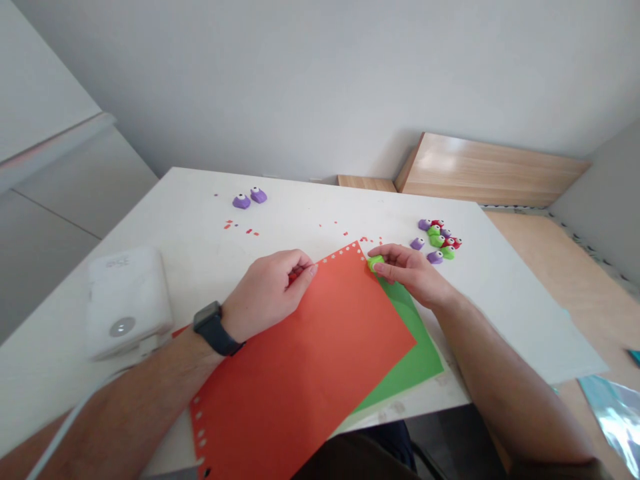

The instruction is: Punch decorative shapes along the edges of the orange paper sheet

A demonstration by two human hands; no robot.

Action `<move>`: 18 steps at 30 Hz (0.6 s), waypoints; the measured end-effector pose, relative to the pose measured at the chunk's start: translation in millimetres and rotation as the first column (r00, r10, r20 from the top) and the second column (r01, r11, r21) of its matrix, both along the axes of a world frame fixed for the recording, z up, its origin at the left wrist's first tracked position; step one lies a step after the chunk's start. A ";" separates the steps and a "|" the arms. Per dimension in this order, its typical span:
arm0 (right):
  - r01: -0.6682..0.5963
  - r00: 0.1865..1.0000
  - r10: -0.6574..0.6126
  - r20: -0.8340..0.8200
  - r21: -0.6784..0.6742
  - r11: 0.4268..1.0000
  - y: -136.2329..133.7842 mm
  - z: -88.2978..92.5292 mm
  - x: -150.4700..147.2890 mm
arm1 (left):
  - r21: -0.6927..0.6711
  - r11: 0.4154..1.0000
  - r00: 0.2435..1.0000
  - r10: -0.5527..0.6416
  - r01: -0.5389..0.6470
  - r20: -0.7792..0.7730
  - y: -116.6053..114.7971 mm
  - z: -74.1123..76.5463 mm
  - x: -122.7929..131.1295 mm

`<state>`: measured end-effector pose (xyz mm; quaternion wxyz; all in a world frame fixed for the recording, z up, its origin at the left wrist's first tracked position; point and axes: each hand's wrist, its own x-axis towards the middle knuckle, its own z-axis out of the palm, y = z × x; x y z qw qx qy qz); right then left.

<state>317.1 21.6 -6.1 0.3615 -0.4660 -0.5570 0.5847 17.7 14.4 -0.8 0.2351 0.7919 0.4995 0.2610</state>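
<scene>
A red paper sheet lies on the white table, on top of a green sheet. Small punched holes run along its far edge and near-left edge. My left hand, with a dark watch on the wrist, pinches the red sheet's far edge, fingers closed. My right hand is closed on a small green punch at the sheet's far corner.
A cluster of several small purple, green and red punches sits just beyond my right hand. Two purple punches lie far left. Red paper bits are scattered. A white device with a cable rests at left. Wooden boards lean behind.
</scene>
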 end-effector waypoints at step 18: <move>0.019 1.000 -0.019 0.000 -0.015 1.000 -0.3 0.3 -0.3 | 0.006 1.000 1.000 0.000 -0.001 0.013 0.2 -0.8 -0.2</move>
